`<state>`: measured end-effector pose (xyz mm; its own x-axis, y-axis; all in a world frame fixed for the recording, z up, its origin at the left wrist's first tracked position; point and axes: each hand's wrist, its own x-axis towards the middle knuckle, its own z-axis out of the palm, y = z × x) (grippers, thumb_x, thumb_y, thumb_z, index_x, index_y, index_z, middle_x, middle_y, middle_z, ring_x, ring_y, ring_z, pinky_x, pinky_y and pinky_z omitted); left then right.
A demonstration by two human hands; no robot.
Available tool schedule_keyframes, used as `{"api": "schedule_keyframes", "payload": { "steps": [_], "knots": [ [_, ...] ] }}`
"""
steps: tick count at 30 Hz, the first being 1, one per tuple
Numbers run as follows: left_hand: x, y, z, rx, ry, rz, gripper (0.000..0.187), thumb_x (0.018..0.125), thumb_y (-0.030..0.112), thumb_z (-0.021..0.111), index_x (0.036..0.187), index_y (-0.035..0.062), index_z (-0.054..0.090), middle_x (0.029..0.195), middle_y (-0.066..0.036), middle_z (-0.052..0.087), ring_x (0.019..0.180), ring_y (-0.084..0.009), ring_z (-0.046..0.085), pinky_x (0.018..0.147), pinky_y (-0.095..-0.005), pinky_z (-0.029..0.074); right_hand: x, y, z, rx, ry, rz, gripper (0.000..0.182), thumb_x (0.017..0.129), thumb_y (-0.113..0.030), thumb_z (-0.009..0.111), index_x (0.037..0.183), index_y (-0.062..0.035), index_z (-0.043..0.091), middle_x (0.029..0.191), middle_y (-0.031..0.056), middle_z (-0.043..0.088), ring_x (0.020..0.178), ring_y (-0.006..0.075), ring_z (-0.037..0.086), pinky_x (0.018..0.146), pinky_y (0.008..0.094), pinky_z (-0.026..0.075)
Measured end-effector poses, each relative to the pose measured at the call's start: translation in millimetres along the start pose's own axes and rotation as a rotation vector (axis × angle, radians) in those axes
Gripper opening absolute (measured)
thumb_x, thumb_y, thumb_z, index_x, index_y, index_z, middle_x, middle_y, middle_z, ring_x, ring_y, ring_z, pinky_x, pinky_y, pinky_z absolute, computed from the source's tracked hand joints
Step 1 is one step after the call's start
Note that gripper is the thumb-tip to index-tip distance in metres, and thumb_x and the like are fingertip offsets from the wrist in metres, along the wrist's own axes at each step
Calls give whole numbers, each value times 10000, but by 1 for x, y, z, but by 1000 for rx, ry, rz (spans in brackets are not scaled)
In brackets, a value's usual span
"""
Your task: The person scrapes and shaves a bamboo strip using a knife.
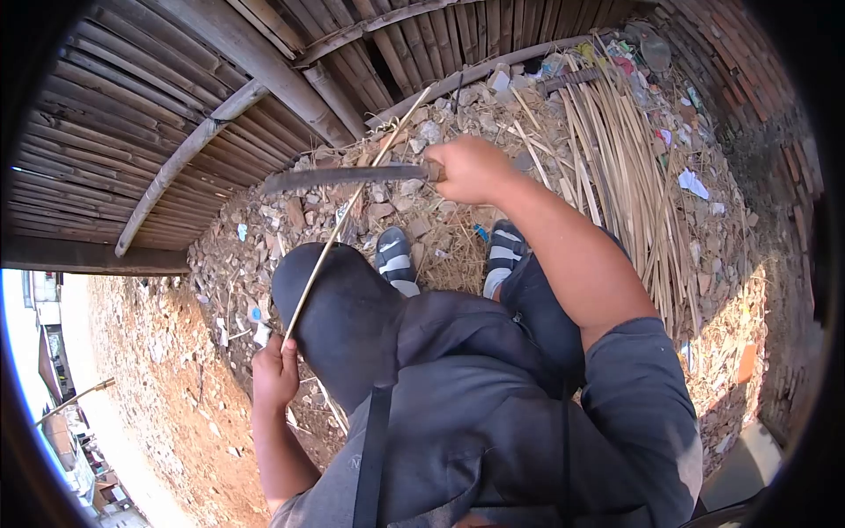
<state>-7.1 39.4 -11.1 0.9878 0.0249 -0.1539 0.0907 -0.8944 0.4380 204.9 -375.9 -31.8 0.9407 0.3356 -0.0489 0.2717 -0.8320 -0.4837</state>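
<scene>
My right hand [471,170] is wrapped round the handle of a long dark blade [348,177], which points left across the upper middle of the view. A thin pale bamboo strip [333,233] runs diagonally from my left hand [275,371] up past the blade. The fingers of my left hand pinch its lower end near my knee. The blade crosses the strip; whether they touch cannot be made out. The strip's upper end rises beyond the blade, over the rubble.
Many cut bamboo strips [620,158] lie piled at the right. Stones and litter cover the ground [431,220] around my sandalled feet. A bamboo wall [132,106] with poles stands at the upper left, a brick wall [748,79] at the right.
</scene>
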Motion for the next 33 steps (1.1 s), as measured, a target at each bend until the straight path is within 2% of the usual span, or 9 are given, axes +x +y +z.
{"api": "schedule_keyframes", "payload": {
  "steps": [1, 5, 12, 13, 17, 20, 24, 27, 33],
  "knots": [
    [1, 3, 0, 26, 3, 4, 483, 1081, 393, 514, 811, -6, 550, 633, -237, 583, 610, -458, 604, 572, -501, 455, 8, 17, -7, 171, 17, 150, 241, 773, -191, 707, 988, -83, 703, 896, 179, 734, 907, 400, 709, 817, 514, 563],
    [4, 14, -14, 73, -6, 4, 493, 1084, 403, 501, 816, -8, 548, 637, -238, 584, 614, -465, 599, 577, -502, 455, 8, 23, -10, -21, 97, 157, 340, 775, -188, 708, 1101, -91, 706, 936, 198, 730, 947, 400, 707, 848, 521, 559],
    [9, 1, -9, 59, -50, 8, 523, 1088, 424, 478, 823, -19, 563, 633, -233, 582, 625, -452, 603, 589, -497, 454, 2, -2, -6, -103, -11, -26, 300, 764, -159, 680, 1061, -129, 714, 946, 163, 741, 940, 378, 717, 826, 504, 572],
    [2, 3, -10, 46, -63, -11, 524, 1088, 425, 478, 825, -20, 563, 630, -230, 579, 620, -443, 601, 587, -495, 451, 11, 21, -4, 116, 30, 167, 289, 771, -164, 678, 1055, -123, 711, 953, 164, 740, 944, 378, 714, 829, 503, 571],
    [4, 11, -21, 11, -40, -48, 527, 1090, 428, 475, 827, -21, 563, 624, -213, 571, 601, -407, 598, 579, -485, 441, 24, 52, 2, 14, 223, 183, 393, 792, -178, 699, 1183, -144, 714, 995, 155, 747, 976, 379, 714, 847, 497, 578],
    [3, 6, -21, -12, -75, -55, 525, 1091, 429, 472, 833, -19, 563, 629, -202, 571, 593, -382, 595, 577, -473, 439, 6, 7, -11, 35, 144, 112, 438, 782, -231, 748, 1203, -116, 707, 989, 218, 734, 970, 411, 702, 862, 508, 563],
    [2, -3, -14, 18, -58, 4, 514, 1092, 424, 476, 845, -18, 568, 634, -197, 567, 583, -347, 566, 579, -456, 438, -1, -7, -12, -168, -9, 20, 399, 795, -191, 706, 1191, -141, 711, 987, 186, 742, 962, 385, 717, 849, 507, 579],
    [-3, -5, -18, 21, -50, -40, 531, 1092, 446, 479, 844, -17, 560, 620, -149, 548, 571, -278, 532, 577, -430, 434, 30, 63, -2, 156, 170, 330, 369, 798, -192, 691, 1146, -71, 707, 1033, 208, 738, 1010, 391, 708, 886, 482, 565],
    [-20, -29, -16, -401, -281, -264, 558, 1089, 553, 428, 792, 88, 516, 638, 53, 463, 584, -72, 426, 536, -284, 361, 18, 75, -13, 159, 228, 392, 459, 815, -259, 727, 1223, -51, 692, 1134, 226, 726, 1075, 400, 689, 950, 467, 547]
  ]
}}
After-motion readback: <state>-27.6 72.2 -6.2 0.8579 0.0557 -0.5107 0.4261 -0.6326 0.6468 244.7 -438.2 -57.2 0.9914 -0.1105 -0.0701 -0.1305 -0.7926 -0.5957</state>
